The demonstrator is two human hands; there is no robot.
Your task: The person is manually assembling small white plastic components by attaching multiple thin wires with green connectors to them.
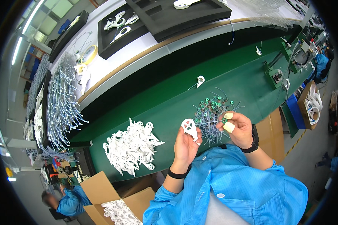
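Observation:
My left hand [185, 149] holds a white plastic housing [190, 129] with a round, spoked head and a tapered tail. Yellow covers sit on the thumb and a finger of my right hand [242, 132], which pinches a small green ring-shaped piece [224, 120]. A thin wire runs between that green piece and the white housing. Just beyond my hands lies a tangled heap of thin wires with green ends [208, 114]. To the left of my left hand, a big pile of similar white housings [129, 148] covers part of the green bench [161, 116].
One white housing [200, 80] lies farther back on the bench. A raised shelf [139, 48] bears black trays [116, 33] and hanging bundles of wires [64, 101]. A green bench machine [276, 75] stands at right. An open cardboard box [101, 187] holds white parts; a co-worker [69, 200] sits lower left.

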